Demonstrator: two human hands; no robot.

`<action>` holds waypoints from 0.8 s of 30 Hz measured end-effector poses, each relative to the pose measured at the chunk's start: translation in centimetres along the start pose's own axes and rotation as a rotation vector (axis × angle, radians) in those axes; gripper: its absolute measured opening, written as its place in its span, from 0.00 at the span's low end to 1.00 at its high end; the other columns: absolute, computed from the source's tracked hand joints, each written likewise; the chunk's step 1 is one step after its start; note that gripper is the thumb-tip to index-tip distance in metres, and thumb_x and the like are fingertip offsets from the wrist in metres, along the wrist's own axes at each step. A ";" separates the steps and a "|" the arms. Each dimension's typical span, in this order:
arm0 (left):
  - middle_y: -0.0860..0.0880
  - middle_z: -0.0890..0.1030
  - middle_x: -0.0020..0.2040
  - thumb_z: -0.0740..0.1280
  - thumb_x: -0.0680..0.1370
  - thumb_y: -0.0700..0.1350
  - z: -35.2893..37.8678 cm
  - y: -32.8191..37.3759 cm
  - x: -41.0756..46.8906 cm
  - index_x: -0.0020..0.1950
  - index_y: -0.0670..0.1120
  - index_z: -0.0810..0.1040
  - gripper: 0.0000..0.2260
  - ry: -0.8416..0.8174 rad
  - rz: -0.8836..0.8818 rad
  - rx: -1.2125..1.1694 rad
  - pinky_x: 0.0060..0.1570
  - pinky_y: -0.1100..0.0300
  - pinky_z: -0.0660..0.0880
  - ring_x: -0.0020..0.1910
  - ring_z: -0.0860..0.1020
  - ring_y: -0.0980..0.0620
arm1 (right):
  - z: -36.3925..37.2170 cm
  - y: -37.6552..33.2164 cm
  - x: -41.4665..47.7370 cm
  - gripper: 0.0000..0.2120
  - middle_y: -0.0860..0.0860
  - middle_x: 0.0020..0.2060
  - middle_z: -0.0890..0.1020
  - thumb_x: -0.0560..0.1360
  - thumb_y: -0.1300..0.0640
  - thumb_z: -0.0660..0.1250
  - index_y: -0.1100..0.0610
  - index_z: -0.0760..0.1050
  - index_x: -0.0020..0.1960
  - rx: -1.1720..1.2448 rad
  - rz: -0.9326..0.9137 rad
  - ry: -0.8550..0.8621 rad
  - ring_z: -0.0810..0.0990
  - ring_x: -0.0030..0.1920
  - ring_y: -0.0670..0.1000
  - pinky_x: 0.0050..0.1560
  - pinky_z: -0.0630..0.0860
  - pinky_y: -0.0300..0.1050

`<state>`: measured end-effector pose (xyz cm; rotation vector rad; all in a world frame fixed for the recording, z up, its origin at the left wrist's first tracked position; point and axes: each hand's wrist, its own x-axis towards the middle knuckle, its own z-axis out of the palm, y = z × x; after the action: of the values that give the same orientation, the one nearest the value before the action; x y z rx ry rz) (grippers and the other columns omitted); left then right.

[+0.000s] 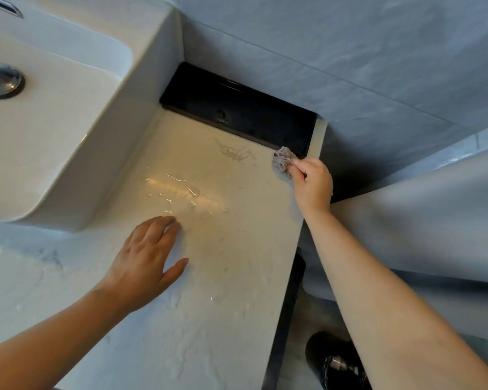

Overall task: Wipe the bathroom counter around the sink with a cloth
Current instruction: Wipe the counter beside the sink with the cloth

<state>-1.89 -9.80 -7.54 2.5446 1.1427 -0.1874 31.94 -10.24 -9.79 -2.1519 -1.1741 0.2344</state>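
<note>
**Wiping the far right corner of the counter**

Head camera, looking down: my right hand (312, 182) is closed around a bunched grey cloth (283, 161), pressing it on the pale stone counter (231, 249) at its far right corner, just beside a black tray (237, 111) that sits against the tiled wall (350, 52). My left hand (150, 260) lies open and flat on the counter nearer me, holding nothing. The white sink (68, 122) stands to the left.

I judge the wiping is partway through: water streaks (234, 152) and glistening patches show mid-counter. The next stroke calls for sweeping left across them. The counter's right edge drops off beside my wrist, so room lies only leftward. The cloth may be touching the tray; I cannot tell.
</note>
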 end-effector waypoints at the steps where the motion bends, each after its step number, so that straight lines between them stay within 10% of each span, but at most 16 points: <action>1: 0.42 0.75 0.65 0.52 0.76 0.62 0.1 -0.1 -0.1 0.69 0.40 0.71 0.32 -0.001 0.003 0.007 0.61 0.49 0.70 0.63 0.74 0.40 | 0.4 0.0 -0.5 0.11 0.52 0.47 0.81 0.76 0.59 0.67 0.59 0.80 0.56 0.006 0.013 0.037 0.78 0.49 0.50 0.48 0.75 0.41; 24: 0.43 0.73 0.67 0.53 0.75 0.63 0.2 -2.1 -0.1 0.69 0.42 0.72 0.33 0.005 0.132 -0.007 0.65 0.44 0.67 0.66 0.70 0.40 | 0.7 -5.4 -18.8 0.07 0.47 0.41 0.80 0.73 0.60 0.70 0.58 0.83 0.50 0.030 0.123 -0.004 0.77 0.41 0.45 0.38 0.66 0.26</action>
<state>-3.54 -8.63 -8.20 2.6047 0.9708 -0.1436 17.05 -22.89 -9.76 -2.2010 -1.0349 0.3079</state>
